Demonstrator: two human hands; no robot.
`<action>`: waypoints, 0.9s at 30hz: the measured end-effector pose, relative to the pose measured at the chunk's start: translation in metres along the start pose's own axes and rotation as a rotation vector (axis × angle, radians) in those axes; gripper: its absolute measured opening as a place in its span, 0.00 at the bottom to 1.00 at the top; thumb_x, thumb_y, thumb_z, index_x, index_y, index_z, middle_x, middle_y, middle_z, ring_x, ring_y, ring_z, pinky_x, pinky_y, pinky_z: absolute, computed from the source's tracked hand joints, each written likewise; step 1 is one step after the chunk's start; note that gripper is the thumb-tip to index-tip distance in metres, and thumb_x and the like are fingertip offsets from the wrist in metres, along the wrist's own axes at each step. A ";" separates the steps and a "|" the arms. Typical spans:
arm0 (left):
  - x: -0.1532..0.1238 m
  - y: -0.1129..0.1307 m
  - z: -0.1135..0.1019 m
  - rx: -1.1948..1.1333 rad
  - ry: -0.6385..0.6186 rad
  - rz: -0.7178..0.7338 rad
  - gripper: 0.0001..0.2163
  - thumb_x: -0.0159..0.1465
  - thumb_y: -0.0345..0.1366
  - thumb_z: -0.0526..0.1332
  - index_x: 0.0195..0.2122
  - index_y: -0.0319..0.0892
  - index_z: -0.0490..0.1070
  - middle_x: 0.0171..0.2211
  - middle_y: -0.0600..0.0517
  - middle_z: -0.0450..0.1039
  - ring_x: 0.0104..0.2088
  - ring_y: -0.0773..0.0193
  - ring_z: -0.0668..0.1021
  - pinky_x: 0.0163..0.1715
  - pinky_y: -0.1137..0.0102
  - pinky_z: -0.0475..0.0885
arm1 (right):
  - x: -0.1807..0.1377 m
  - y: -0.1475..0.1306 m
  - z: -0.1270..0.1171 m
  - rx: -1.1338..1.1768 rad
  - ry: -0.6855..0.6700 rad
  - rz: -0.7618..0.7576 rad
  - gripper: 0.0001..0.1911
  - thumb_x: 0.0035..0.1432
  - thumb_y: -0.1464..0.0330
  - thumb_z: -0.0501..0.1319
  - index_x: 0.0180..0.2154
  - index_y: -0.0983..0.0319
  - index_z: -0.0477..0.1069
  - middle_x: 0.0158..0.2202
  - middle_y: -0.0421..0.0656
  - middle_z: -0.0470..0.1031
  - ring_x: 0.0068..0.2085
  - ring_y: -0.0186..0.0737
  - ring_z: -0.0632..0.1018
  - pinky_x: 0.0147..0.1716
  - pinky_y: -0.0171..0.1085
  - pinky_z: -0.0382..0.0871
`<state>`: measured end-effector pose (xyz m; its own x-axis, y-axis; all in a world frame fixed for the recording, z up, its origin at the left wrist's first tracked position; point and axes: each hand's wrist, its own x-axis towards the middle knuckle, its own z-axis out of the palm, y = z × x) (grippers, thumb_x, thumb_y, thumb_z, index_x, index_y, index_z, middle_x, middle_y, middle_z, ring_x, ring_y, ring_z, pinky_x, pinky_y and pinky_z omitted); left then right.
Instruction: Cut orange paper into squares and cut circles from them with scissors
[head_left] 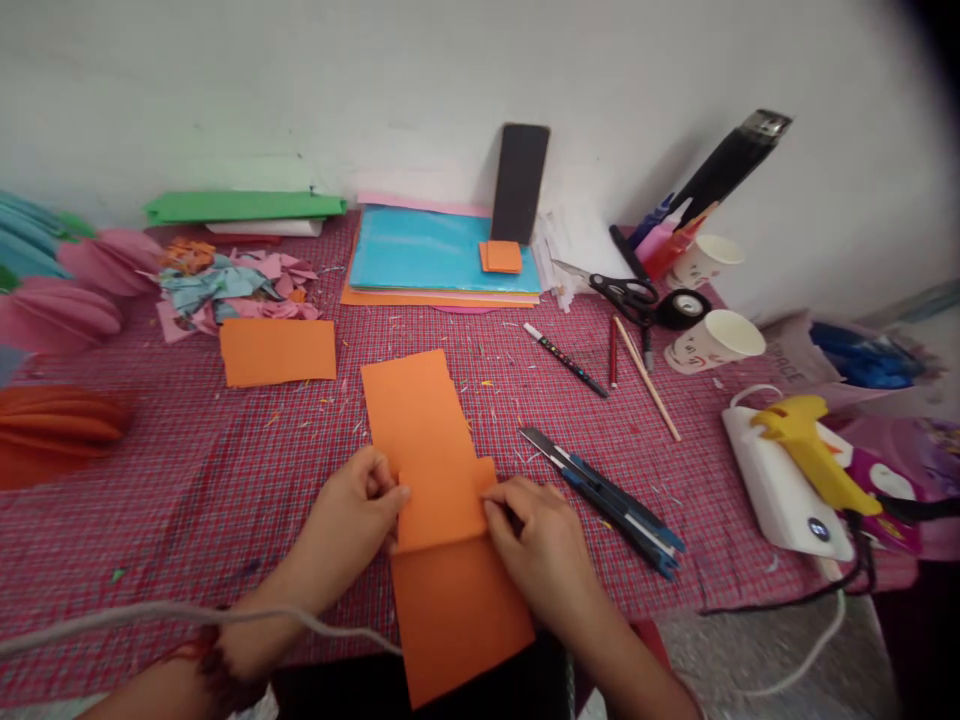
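A long strip of orange paper [429, 430] lies in front of me, creased across its middle, its near part hanging over the table's front edge. My left hand [365, 500] pinches its left edge between thumb and fingers, just above the crease. On the opposite edge, my right hand [536, 535] pinches the paper at about the same height, beside a small tab that sticks out. Right of the paper rests a blue and black utility knife [607, 505] with its blade out. A smaller orange paper piece [279, 352] lies to the far left of the strip.
Behind are paper scraps [232, 285], a blue paper stack [420, 250], an upright phone [520, 182] and scissors [622, 290]. At right stand paper cups [716, 342] and a yellow glue gun [817, 455] on a white box. A pale cord [300, 612] crosses my left forearm.
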<state>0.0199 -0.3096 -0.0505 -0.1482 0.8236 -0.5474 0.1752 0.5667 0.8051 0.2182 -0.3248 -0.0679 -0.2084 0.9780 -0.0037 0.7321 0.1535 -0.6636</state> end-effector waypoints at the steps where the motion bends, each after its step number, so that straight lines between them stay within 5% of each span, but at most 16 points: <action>1: 0.000 0.001 0.001 0.010 0.008 0.003 0.11 0.51 0.36 0.60 0.26 0.47 0.54 0.15 0.65 0.59 0.11 0.70 0.67 0.12 0.75 0.65 | 0.001 0.000 0.000 -0.012 0.000 0.005 0.08 0.59 0.75 0.58 0.32 0.59 0.74 0.32 0.39 0.78 0.34 0.40 0.77 0.38 0.39 0.60; 7: 0.003 0.008 0.000 0.186 0.000 0.012 0.10 0.57 0.28 0.56 0.25 0.46 0.53 0.13 0.64 0.57 0.12 0.70 0.67 0.14 0.77 0.62 | 0.005 -0.004 0.000 -0.128 0.001 0.002 0.08 0.60 0.75 0.59 0.30 0.60 0.74 0.31 0.40 0.79 0.33 0.40 0.77 0.36 0.38 0.60; 10: 0.004 0.022 -0.003 0.574 -0.062 0.057 0.09 0.59 0.25 0.54 0.26 0.45 0.56 0.15 0.61 0.60 0.16 0.68 0.71 0.18 0.76 0.64 | 0.005 -0.005 0.001 -0.170 0.006 -0.002 0.09 0.60 0.74 0.58 0.30 0.60 0.74 0.31 0.41 0.79 0.33 0.40 0.77 0.36 0.38 0.60; 15: -0.017 0.034 0.005 1.445 -0.038 0.819 0.12 0.61 0.20 0.49 0.35 0.40 0.68 0.33 0.47 0.74 0.34 0.57 0.78 0.32 0.65 0.71 | 0.005 -0.005 0.003 -0.197 0.019 -0.004 0.09 0.59 0.74 0.58 0.30 0.60 0.74 0.32 0.41 0.80 0.33 0.39 0.77 0.36 0.38 0.60; 19: -0.033 0.001 0.022 1.447 -0.014 1.337 0.13 0.67 0.34 0.53 0.49 0.35 0.71 0.48 0.42 0.76 0.50 0.52 0.76 0.52 0.58 0.68 | 0.005 -0.005 0.002 -0.166 0.002 0.010 0.08 0.60 0.74 0.58 0.30 0.60 0.75 0.32 0.41 0.80 0.34 0.40 0.78 0.37 0.38 0.61; 23: -0.032 -0.036 0.025 1.386 0.047 1.380 0.34 0.65 0.56 0.52 0.61 0.29 0.61 0.62 0.38 0.64 0.63 0.50 0.64 0.62 0.59 0.58 | 0.003 -0.004 0.001 -0.135 -0.001 0.007 0.08 0.59 0.75 0.58 0.34 0.60 0.75 0.34 0.41 0.80 0.36 0.41 0.78 0.39 0.39 0.62; 27: -0.028 -0.047 0.019 1.407 0.007 1.285 0.42 0.61 0.63 0.50 0.63 0.29 0.58 0.64 0.38 0.61 0.65 0.50 0.61 0.62 0.58 0.58 | 0.003 -0.003 0.002 -0.134 0.001 0.003 0.08 0.60 0.75 0.58 0.31 0.60 0.74 0.32 0.41 0.80 0.35 0.41 0.78 0.38 0.39 0.62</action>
<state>0.0342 -0.3589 -0.0776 0.6939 0.7045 0.1490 0.7184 -0.6912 -0.0775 0.2141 -0.3231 -0.0669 -0.2057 0.9786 -0.0044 0.8129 0.1683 -0.5576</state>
